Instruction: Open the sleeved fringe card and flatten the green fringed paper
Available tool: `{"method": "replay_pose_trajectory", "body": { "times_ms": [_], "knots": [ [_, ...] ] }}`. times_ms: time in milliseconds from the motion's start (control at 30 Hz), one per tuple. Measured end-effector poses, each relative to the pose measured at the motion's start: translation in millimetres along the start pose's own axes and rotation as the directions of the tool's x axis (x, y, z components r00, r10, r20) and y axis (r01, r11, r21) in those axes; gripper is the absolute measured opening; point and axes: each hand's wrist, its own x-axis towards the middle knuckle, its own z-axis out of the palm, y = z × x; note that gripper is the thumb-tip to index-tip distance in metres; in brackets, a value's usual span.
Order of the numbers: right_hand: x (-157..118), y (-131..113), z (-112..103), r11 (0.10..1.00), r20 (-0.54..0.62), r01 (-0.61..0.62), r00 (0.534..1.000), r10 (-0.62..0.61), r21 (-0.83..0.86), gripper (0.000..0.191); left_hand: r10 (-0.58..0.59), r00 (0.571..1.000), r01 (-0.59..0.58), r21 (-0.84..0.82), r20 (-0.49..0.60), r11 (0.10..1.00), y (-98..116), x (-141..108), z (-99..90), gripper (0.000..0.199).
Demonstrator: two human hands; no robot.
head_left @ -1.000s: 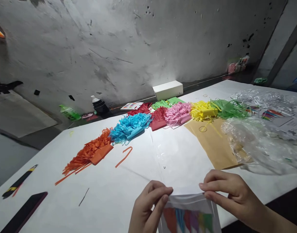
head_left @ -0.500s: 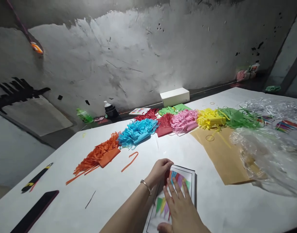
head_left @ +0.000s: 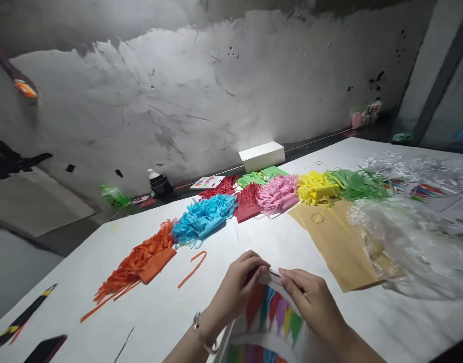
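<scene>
A flat packet [head_left: 277, 308] printed with rows of coloured pennants lies tilted at the front of the table. My left hand [head_left: 239, 283], with a bracelet at the wrist, is closed on the left of its top edge. Closed too, my right hand [head_left: 313, 296] pinches the same edge at the right with thumb and fingers. A narrow pale strip of the edge shows between the two hands. The packet's lower part is cut off by the picture's bottom. Ahead of my left hand lies a loose orange paper strip [head_left: 192, 269].
Fringed paper bundles cross the white table [head_left: 250, 239]: orange [head_left: 155, 264], blue [head_left: 206, 217], red [head_left: 248, 204], pink [head_left: 278, 194], yellow [head_left: 318, 189], green [head_left: 357, 185]. A brown envelope [head_left: 335, 252] and clear plastic bags [head_left: 416, 247] lie right; a utility knife [head_left: 25, 315] and phone [head_left: 46, 349] left.
My right hand has moved from lying spread on the packet to pinching its top edge beside my left hand. The packet's face now tilts and bends. The view has shifted slightly right.
</scene>
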Motion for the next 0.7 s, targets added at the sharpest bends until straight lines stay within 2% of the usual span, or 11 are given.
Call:
{"method": "replay_pose_trajectory", "body": {
  "times_ms": [100, 167, 267, 333, 367, 433, 500, 600, 700],
  "knots": [
    [0.4, -4.3, -7.2, 0.999, -0.079, 0.036, 0.996, -0.034, 0.020, 0.023, 0.113, 0.989, -0.121, 0.086, 0.090, 0.989, 33.9, 3.7, -2.1, 0.031],
    [-10.1, -3.9, 1.2, 0.999, -0.164, 0.038, 0.986, -0.038, -0.002, 0.024, 0.104, 0.982, -0.128, 0.151, 0.159, 0.980, 42.5, 11.1, 3.6, 0.032],
    [-27.9, 0.9, 15.7, 0.997, -0.192, 0.061, 0.979, -0.071, -0.057, 0.030, -0.012, 0.977, -0.058, 0.318, 0.215, 0.946, 34.6, 26.3, 19.0, 0.045],
    [-36.4, 7.5, 12.1, 0.987, -0.149, 0.120, 0.980, -0.135, -0.109, 0.041, -0.096, 0.960, -0.019, 0.405, 0.262, 0.914, 21.2, 36.0, 28.5, 0.054],
    [-39.6, 12.3, 3.3, 0.977, -0.121, 0.154, 0.978, -0.172, -0.144, 0.046, -0.130, 0.944, -0.013, 0.429, 0.302, 0.903, 14.1, 39.9, 32.0, 0.056],
    [-45.1, 25.4, -28.3, 0.950, -0.085, 0.186, 0.973, -0.213, -0.250, 0.047, -0.178, 0.907, -0.015, 0.450, 0.382, 0.893, 2.2, 45.6, 37.1, 0.056],
    [-50.0, 43.5, -72.2, 0.908, -0.094, 0.125, 0.980, -0.177, -0.399, 0.033, -0.207, 0.881, -0.009, 0.452, 0.425, 0.892, -3.5, 49.7, 42.5, 0.046],
    [-54.4, 75.1, -133.3, 0.807, -0.098, 0.034, 0.989, -0.114, -0.590, 0.030, -0.220, 0.851, -0.013, 0.438, 0.477, 0.899, 0.6, 57.9, 59.0, 0.032],
    [-51.1, 100.7, -162.4, 0.727, 0.004, 0.075, 0.995, -0.100, -0.682, 0.028, -0.232, 0.781, -0.017, 0.391, 0.579, 0.920, 11.5, 73.1, 85.8, 0.031]
  ]
}}
